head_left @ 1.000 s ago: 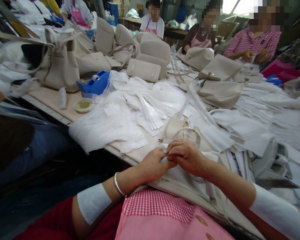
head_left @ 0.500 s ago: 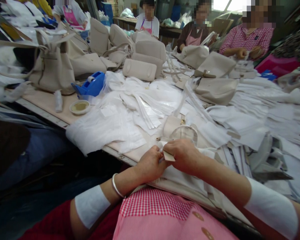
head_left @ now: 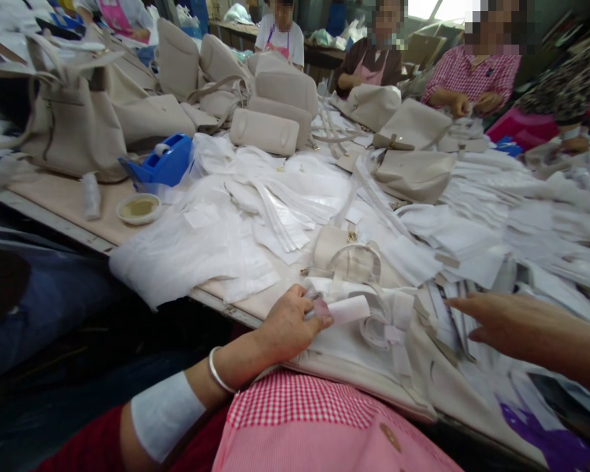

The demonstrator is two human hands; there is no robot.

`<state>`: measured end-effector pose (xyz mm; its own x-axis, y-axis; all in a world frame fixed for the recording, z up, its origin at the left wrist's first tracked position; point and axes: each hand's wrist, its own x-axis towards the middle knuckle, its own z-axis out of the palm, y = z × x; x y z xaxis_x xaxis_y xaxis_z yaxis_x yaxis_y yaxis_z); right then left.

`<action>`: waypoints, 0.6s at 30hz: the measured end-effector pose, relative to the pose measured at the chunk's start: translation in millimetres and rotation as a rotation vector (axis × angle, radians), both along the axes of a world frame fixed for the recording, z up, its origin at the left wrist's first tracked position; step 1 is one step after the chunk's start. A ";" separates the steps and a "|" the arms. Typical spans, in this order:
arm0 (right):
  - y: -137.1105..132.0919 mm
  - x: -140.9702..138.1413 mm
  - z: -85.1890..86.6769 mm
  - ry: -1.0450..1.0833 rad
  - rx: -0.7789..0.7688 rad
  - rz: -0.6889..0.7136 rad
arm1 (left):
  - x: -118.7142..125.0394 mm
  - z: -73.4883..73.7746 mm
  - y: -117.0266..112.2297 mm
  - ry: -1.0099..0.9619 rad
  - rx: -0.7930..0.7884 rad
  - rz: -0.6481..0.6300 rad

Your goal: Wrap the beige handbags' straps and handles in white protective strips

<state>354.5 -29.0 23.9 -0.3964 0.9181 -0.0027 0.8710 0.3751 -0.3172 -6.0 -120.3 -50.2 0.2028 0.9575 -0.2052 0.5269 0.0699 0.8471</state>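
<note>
My left hand (head_left: 295, 322) is closed on a strip wrapped in white paper (head_left: 350, 311), whose free end points right. Below the strip lies a beige bag (head_left: 319, 370) with white wrapping, at the table's front edge. Just beyond it are a small beige bag piece with a gold clasp (head_left: 330, 246) and a clear-wrapped looped handle (head_left: 377, 262). My right hand (head_left: 501, 321) is off to the right, its fingers stretched out and apart, above thin white strips (head_left: 455, 314). Behind it a grey tape dispenser (head_left: 524, 274) is mostly hidden.
White wrapping sheets (head_left: 191, 242) cover the table's middle. Beige handbags (head_left: 280, 95) are piled at the back. On the left stand a blue tape dispenser (head_left: 170, 164) and a shallow dish (head_left: 138, 208). Several people work across the table. A purple-marked item (head_left: 545, 436) lies front right.
My right hand has let go of the small paper-wrapped piece and moved right toward the grey tape dispenser. My left hand keeps its hold. The view has shifted slightly right.
</note>
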 end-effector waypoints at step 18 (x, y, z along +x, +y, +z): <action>10.8 -212.4 -10.0 -0.072 -0.504 0.798 | -1.7 -5.9 -1.8 0.021 0.030 -0.038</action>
